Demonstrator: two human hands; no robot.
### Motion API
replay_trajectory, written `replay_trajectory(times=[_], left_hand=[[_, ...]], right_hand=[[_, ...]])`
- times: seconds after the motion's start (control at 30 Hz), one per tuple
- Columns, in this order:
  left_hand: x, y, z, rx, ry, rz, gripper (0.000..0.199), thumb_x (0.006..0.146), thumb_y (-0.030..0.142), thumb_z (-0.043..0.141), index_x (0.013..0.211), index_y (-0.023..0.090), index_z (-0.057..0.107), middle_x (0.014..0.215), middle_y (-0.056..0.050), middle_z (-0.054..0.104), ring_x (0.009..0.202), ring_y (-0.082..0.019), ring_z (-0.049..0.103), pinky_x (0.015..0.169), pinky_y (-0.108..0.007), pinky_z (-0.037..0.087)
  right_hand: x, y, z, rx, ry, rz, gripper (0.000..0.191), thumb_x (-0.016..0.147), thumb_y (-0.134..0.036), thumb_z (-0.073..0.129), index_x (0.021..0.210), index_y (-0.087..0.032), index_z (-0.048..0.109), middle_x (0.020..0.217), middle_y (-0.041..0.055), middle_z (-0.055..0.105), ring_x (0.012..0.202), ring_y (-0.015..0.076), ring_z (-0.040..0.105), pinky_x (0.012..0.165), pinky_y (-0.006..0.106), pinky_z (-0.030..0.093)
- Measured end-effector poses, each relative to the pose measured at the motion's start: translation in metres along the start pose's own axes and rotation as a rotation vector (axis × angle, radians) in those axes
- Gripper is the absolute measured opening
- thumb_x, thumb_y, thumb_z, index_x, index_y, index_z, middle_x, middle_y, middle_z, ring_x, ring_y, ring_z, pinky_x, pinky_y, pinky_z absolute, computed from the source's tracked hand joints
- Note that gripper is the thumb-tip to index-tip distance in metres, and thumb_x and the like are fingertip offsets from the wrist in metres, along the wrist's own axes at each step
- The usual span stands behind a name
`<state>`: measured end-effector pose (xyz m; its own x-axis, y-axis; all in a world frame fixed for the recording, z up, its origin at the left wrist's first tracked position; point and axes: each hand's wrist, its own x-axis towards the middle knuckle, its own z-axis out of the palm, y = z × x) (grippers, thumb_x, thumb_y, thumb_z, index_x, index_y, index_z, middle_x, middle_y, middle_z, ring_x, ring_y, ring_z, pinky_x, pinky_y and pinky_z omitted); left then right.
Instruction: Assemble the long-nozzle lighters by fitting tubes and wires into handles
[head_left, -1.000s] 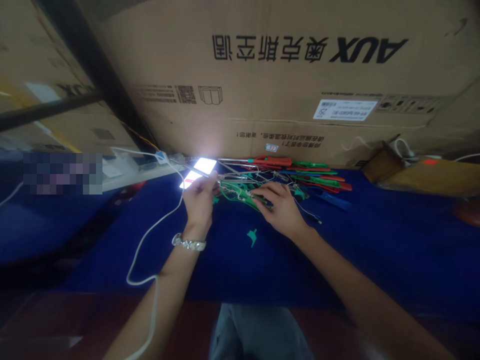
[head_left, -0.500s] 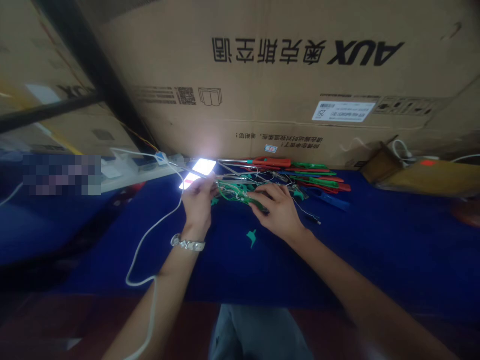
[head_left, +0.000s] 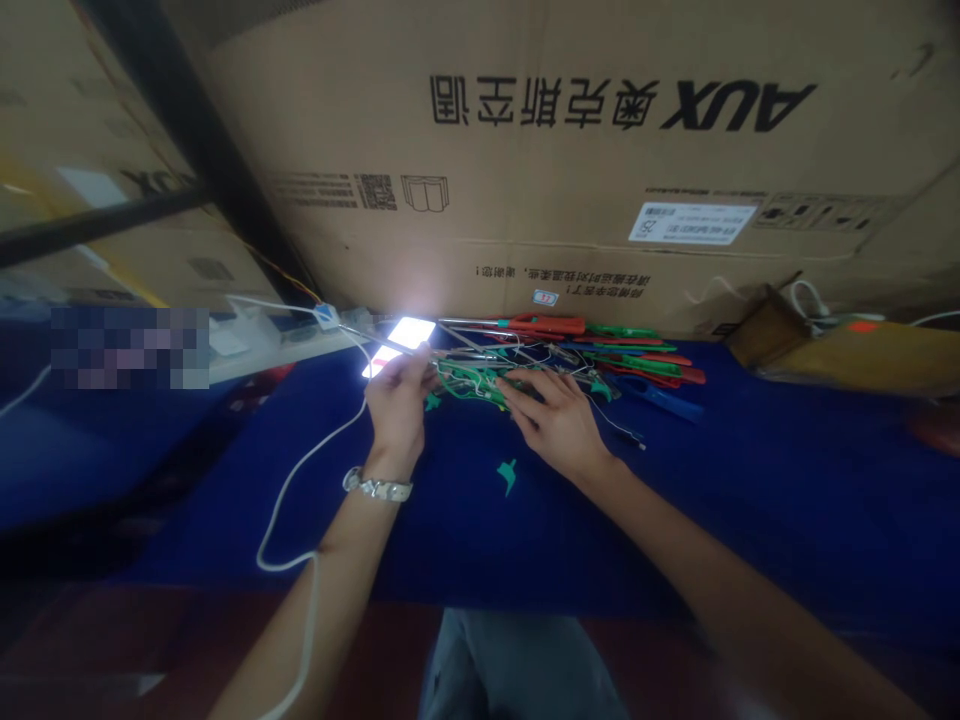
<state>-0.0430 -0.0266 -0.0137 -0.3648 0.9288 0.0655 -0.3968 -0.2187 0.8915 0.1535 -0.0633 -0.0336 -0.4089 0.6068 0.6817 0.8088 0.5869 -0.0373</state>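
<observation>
My left hand [head_left: 397, 400] is closed in a pinch on a green stick lighter [head_left: 469, 383]. The lighter's slim metal tube points up and left past a lit phone screen [head_left: 401, 342]. The fingers of my right hand [head_left: 555, 415] are bent and rest at the right end of the lighter's green handle, where fine wires show. Whether they grip it or something small is hidden. Behind both hands lies a pile of red stick lighters [head_left: 544, 326] and green ones with metal tubes. A small loose green plastic piece [head_left: 508, 477] lies on the blue tabletop [head_left: 465, 540].
A large printed cardboard box [head_left: 525, 160] stands upright behind the pile. A white power strip [head_left: 255, 345] lies at the left, and a white cable [head_left: 289, 490] hangs across my left forearm. At the right sits an open brown box [head_left: 765, 325].
The green handle has shifted a little, and my right fingers have eased up and off the dark-and-green part they covered. My left hand stays nearly in place.
</observation>
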Motion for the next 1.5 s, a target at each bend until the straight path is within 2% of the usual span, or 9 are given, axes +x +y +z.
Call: replay_trajectory(times=[0.13, 0.27, 0.4, 0.47, 0.63, 0.83, 1.0, 1.23, 1.5], left_hand=[[0.000, 0.002, 0.001, 0.018, 0.003, -0.002, 0.031, 0.064, 0.035, 0.088, 0.061, 0.017, 0.063, 0.077, -0.004, 0.073, 0.066, -0.010, 0.064, 0.065, -0.022, 0.055], [-0.001, 0.003, 0.001, 0.015, -0.018, -0.002, 0.032, 0.065, 0.035, 0.087, 0.062, 0.016, 0.062, 0.078, -0.004, 0.072, 0.066, -0.010, 0.064, 0.065, -0.023, 0.055], [-0.002, 0.002, 0.001, 0.010, -0.047, 0.004, 0.032, 0.064, 0.038, 0.088, 0.063, 0.017, 0.064, 0.075, -0.003, 0.071, 0.064, -0.010, 0.063, 0.064, -0.023, 0.055], [-0.002, 0.001, 0.001, 0.014, -0.054, 0.006, 0.032, 0.063, 0.039, 0.088, 0.063, 0.017, 0.065, 0.071, -0.001, 0.070, 0.063, -0.010, 0.062, 0.064, -0.023, 0.055], [0.000, -0.002, 0.000, 0.032, -0.035, 0.003, 0.030, 0.062, 0.036, 0.089, 0.066, 0.016, 0.069, 0.065, 0.001, 0.066, 0.060, -0.008, 0.060, 0.062, -0.021, 0.053], [-0.001, -0.003, 0.001, 0.040, -0.033, -0.004, 0.021, 0.071, 0.031, 0.083, 0.065, 0.016, 0.069, 0.066, 0.000, 0.067, 0.058, -0.008, 0.060, 0.058, -0.021, 0.051], [-0.003, -0.003, 0.003, 0.050, -0.070, 0.001, 0.019, 0.074, 0.031, 0.082, 0.067, 0.017, 0.070, 0.071, -0.002, 0.071, 0.061, -0.009, 0.063, 0.061, -0.022, 0.054], [-0.005, -0.005, 0.004, 0.059, -0.097, 0.026, 0.022, 0.072, 0.033, 0.083, 0.067, 0.017, 0.069, 0.070, -0.002, 0.070, 0.060, -0.009, 0.063, 0.060, -0.023, 0.054], [-0.007, -0.005, 0.005, 0.067, -0.107, 0.000, 0.026, 0.069, 0.037, 0.085, 0.067, 0.017, 0.068, 0.071, -0.002, 0.071, 0.061, -0.010, 0.063, 0.062, -0.023, 0.055]], right_hand=[[0.001, -0.004, -0.002, 0.188, -0.033, 0.099, 0.031, 0.098, -0.020, 0.051, 0.125, -0.024, 0.066, 0.120, 0.0084, 0.069, 0.105, 0.0221, 0.067, 0.091, 0.042, 0.053], [0.002, -0.006, 0.000, 0.497, 0.034, 0.304, 0.029, 0.098, -0.028, 0.053, 0.124, -0.025, 0.065, 0.116, 0.0069, 0.071, 0.102, 0.0207, 0.069, 0.087, 0.038, 0.058], [0.002, -0.004, 0.004, 0.773, -0.057, 0.570, 0.030, 0.095, -0.041, 0.058, 0.116, -0.023, 0.068, 0.094, 0.0047, 0.075, 0.069, 0.0171, 0.071, 0.062, 0.031, 0.057], [0.002, -0.003, 0.005, 0.877, -0.117, 0.630, 0.032, 0.092, -0.046, 0.061, 0.110, -0.021, 0.070, 0.082, 0.0026, 0.073, 0.057, 0.0153, 0.067, 0.057, 0.030, 0.055], [0.004, -0.004, 0.002, 0.964, -0.123, 0.645, 0.028, 0.086, -0.048, 0.069, 0.097, -0.022, 0.075, 0.089, 0.0022, 0.074, 0.058, 0.0149, 0.069, 0.063, 0.032, 0.057], [0.006, -0.005, -0.001, 1.053, -0.146, 0.683, 0.030, 0.082, -0.051, 0.072, 0.093, -0.024, 0.073, 0.079, 0.0005, 0.073, 0.059, 0.0169, 0.071, 0.063, 0.034, 0.060], [0.010, -0.012, 0.000, 1.078, -0.193, 0.731, 0.034, 0.085, -0.052, 0.067, 0.099, -0.021, 0.070, 0.079, 0.0028, 0.073, 0.057, 0.0143, 0.068, 0.056, 0.029, 0.059], [0.014, -0.020, 0.002, 1.103, -0.179, 0.765, 0.042, 0.086, -0.057, 0.063, 0.097, -0.017, 0.072, 0.079, 0.0042, 0.072, 0.053, 0.0116, 0.066, 0.045, 0.022, 0.055], [0.011, -0.019, 0.007, 1.132, -0.140, 0.883, 0.045, 0.077, -0.060, 0.072, 0.094, -0.020, 0.080, 0.062, 0.0001, 0.067, 0.052, 0.0158, 0.069, 0.044, 0.026, 0.057]])
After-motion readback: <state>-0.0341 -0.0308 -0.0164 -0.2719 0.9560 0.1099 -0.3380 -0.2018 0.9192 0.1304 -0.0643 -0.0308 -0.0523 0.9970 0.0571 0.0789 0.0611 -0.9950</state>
